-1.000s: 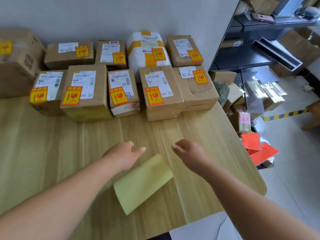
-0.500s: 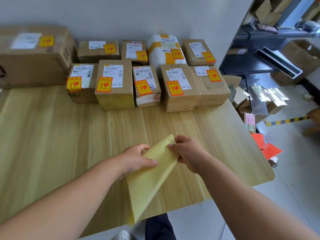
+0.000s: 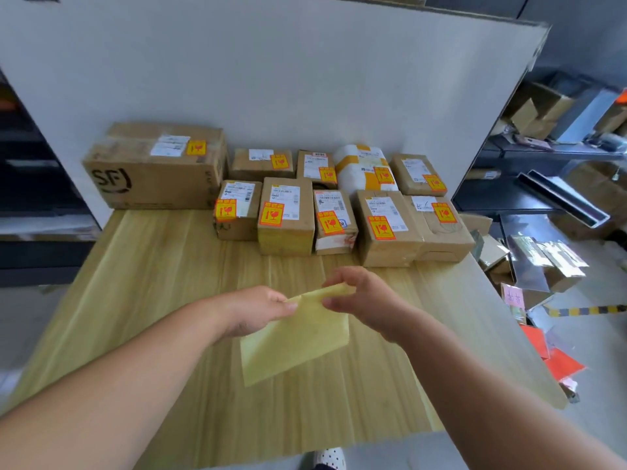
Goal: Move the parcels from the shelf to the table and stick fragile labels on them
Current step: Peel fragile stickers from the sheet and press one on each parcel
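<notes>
1. Backing sheet [image 3: 298, 340]: flat on table [image 3: 152, 283] a second ago; now lifted, left hand [image 3: 258, 308] and right hand [image 3: 363, 295] both pinching its top edge.
2. Parcels [image 3: 285, 215]: at table's far edge, all labelled; task seems finished.

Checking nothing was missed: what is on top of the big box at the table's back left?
The big box carries on top a white shipping label and a yellow fragile label beside it. Anything behind or under the box is covered.
</notes>
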The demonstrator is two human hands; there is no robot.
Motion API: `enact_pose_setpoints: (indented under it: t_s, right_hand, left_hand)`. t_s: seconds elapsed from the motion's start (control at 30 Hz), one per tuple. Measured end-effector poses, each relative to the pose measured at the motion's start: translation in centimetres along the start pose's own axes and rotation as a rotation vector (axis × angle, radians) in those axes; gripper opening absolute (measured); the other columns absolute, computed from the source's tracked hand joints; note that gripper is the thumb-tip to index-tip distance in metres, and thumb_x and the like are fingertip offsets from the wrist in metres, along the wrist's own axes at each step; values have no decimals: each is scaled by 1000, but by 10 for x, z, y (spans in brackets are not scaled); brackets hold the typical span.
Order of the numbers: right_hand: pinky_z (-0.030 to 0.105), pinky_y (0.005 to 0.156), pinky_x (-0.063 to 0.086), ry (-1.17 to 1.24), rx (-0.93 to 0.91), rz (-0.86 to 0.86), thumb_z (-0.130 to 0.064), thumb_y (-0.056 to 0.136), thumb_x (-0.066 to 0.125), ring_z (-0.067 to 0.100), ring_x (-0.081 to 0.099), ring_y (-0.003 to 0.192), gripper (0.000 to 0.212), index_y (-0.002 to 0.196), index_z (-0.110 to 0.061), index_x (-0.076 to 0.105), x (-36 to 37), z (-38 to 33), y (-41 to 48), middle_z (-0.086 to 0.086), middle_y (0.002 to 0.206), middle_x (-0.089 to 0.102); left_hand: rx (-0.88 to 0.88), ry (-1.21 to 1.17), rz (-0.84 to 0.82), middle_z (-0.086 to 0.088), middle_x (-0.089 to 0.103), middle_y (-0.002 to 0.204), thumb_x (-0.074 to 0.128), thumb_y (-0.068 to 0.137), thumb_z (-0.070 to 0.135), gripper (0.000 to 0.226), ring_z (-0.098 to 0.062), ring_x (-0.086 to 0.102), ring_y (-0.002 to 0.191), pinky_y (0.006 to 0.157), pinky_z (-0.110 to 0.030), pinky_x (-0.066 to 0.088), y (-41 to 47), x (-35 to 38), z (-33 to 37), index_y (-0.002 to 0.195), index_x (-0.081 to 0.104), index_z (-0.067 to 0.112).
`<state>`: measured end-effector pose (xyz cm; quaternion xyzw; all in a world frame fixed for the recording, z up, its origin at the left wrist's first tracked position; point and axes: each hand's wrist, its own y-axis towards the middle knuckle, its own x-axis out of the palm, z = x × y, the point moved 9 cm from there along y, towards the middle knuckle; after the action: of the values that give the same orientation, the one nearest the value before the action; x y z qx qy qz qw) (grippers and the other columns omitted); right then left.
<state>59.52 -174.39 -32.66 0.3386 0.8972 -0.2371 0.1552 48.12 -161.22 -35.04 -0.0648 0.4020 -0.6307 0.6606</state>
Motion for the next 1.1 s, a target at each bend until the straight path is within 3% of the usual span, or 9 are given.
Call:
enact_pose_setpoints:
  t_s: [0.1, 0.17, 0.33, 0.4, 0.47, 0.53, 0.77, 0.97, 1.1]
  right_hand:
    - [27, 62, 35, 78, 7, -25, -17, 86, 72, 12, 46, 65, 20, 70, -16, 60, 6, -13, -4, -6, 66, 54]
    - [24, 58, 36, 128, 29, -53, -19, 90, 68, 8, 47, 59, 27, 65, -18, 57, 10, -20, -8, -12, 57, 54]
    - [21, 64, 46, 66, 108, -70, -27, 92, 66, 7, 59, 69, 17, 78, -16, 63, 21, -28, -13, -6, 76, 65]
    - [31, 81, 51, -168, 20, 19, -30, 85, 72, 13, 62, 90, 13, 93, -21, 66, 14, -39, -6, -5, 96, 67]
    - [38, 100, 43, -487, -115, 40, -38, 82, 72, 15, 55, 114, 37, 117, -31, 63, 20, -60, 0, -9, 122, 61]
    - [39, 104, 33, -688, -294, -14, -44, 88, 63, 16, 48, 121, 36, 123, -37, 61, 38, -87, 1, -10, 129, 58]
    - [33, 63, 40, -595, -375, -228, -32, 96, 57, 17, 47, 68, 27, 77, -14, 61, 48, -99, 38, 1, 71, 56]
    - [29, 68, 45, -299, -223, -269, -25, 94, 60, 11, 52, 68, 19, 82, -18, 71, 31, -84, 83, 2, 73, 62]
    - [38, 76, 56, -199, -153, -251, -22, 93, 62, 24, 65, 74, 17, 83, -16, 73, 41, -83, 108, 10, 85, 72]
  left_hand:
    - [104, -132, 96, 0, 70, 91, 65, 88, 34, 18, -14, 64, 83, 81, -26, 49, -15, -23, 4, 91, 68, 17]
    - [151, -188, 205, 1, 64, 77, 68, 87, 25, 14, -12, 54, 71, 69, -25, 42, -24, -40, 2, 81, 64, 14]
    - [124, -135, 273, -7, 64, 74, 65, 88, 32, 25, -15, 48, 71, 69, -27, 36, -36, -54, -7, 70, 65, 15]
    - [118, -57, 300, 1, 55, 60, 63, 90, 32, 26, -14, 42, 59, 60, -25, 33, -38, -57, -2, 70, 64, 15]
    - [129, 42, 338, 7, 45, 52, 61, 91, 32, 28, -14, 37, 51, 53, -24, 30, -39, -59, 8, 66, 60, 18]
    - [157, 118, 362, 7, 43, 53, 58, 92, 32, 29, -14, 37, 50, 50, -25, 28, -38, -61, 21, 66, 57, 19]
    - [158, 80, 441, 11, 42, 46, 58, 92, 27, 27, -7, 35, 46, 47, -23, 28, -31, -92, 23, 65, 59, 20]
    - [53, -70, 454, 1, 52, 62, 64, 88, 32, 24, -16, 42, 59, 59, -28, 36, -19, -127, -10, 68, 65, 18]
    - [-20, -132, 459, -4, 72, 87, 60, 92, 26, 17, -18, 62, 77, 77, -33, 51, -19, -156, -34, 84, 72, 16]
